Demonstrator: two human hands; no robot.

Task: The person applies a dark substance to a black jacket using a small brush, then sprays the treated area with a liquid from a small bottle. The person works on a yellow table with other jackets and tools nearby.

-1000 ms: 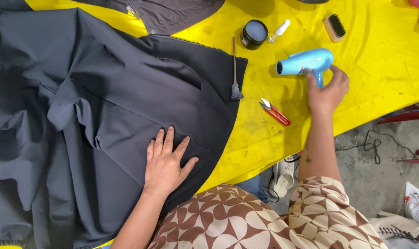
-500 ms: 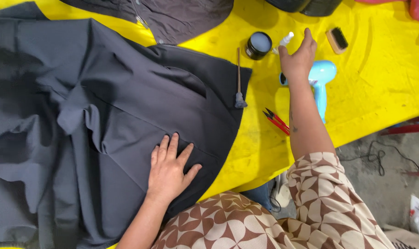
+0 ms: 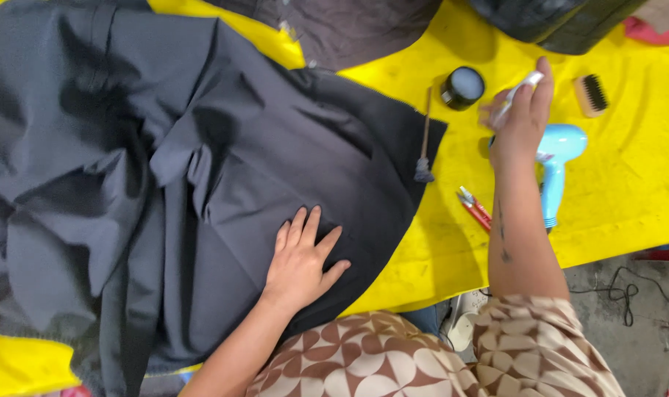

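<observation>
The left hand lies flat, fingers spread, on the dark grey garment that covers most of the yellow table; it presses the cloth near the garment's lower right edge. The right hand is out past the garment's right edge, its grip closed around a small white tube, blurred, so its label cannot be made out. Just left of that hand, still right of the garment, stands a small round black jar with a pale bluish top. A thin brush with a dark tuft lies along the garment's right edge, touching it. Under the right forearm, well right of the garment, lies a light blue hair dryer, and beside it, nearer the garment, a red pen-like tool. A wooden brush with black bristles sits farther right of the jar.
</observation>
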